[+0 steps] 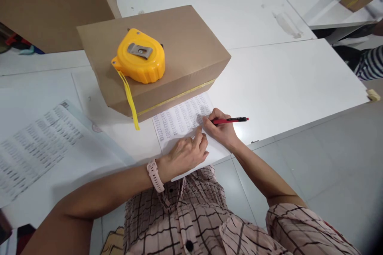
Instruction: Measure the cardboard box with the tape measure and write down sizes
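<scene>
Closed around a red and black pen, my right hand rests at the right side of a white sheet. The pen's tip is hidden by my fingers. Columns of small handwriting cover the upper part of that sheet. My left hand lies on the lower part of the paper, holding nothing, with its index finger stretched toward the right hand and the other fingers loosely bent. Just beyond the sheet sits a brown cardboard box, overlapping its top edge. On the box lies a yellow tape measure with a yellow strap.
A printed sheet with rows of marks lies on the white table at left. Behind it stands a larger cardboard box. The table's front edge runs close to my body. Another person's striped sleeve shows at far right.
</scene>
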`<state>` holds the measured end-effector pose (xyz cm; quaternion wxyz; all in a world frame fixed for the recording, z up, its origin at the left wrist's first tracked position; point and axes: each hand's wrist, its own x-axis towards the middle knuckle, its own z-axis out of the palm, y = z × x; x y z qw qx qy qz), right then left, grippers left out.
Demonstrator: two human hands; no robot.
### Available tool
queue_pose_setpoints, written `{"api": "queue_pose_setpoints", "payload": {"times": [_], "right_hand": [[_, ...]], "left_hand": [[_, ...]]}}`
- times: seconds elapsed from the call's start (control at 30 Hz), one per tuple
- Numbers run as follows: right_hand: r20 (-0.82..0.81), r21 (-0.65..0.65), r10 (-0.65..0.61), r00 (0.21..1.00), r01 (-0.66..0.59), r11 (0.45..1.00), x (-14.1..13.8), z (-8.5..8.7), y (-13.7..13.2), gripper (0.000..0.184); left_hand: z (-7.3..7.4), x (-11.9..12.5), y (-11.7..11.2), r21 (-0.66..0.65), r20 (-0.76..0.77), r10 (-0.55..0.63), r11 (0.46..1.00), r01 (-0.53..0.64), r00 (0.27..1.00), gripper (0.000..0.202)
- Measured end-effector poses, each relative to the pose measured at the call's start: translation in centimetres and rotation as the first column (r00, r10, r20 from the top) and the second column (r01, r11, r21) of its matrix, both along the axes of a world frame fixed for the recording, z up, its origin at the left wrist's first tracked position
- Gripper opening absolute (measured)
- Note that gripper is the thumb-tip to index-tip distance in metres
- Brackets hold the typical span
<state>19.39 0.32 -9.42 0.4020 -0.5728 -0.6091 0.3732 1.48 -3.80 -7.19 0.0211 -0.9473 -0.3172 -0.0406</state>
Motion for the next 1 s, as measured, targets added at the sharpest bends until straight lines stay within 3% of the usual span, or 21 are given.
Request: {"api": "queue_pose_setpoints", "payload": {"times": [1.0], "right_hand": [[-0.025, 0.028, -0.051, 0.998, 0.052, 0.998, -0.01, 0.03, 0.13, 0.030]], "left_hand": [[-0.18, -0.01, 0.00, 0.047, -0.038, -0.003, 0.999, 0.004, 0.999, 0.050]]}}
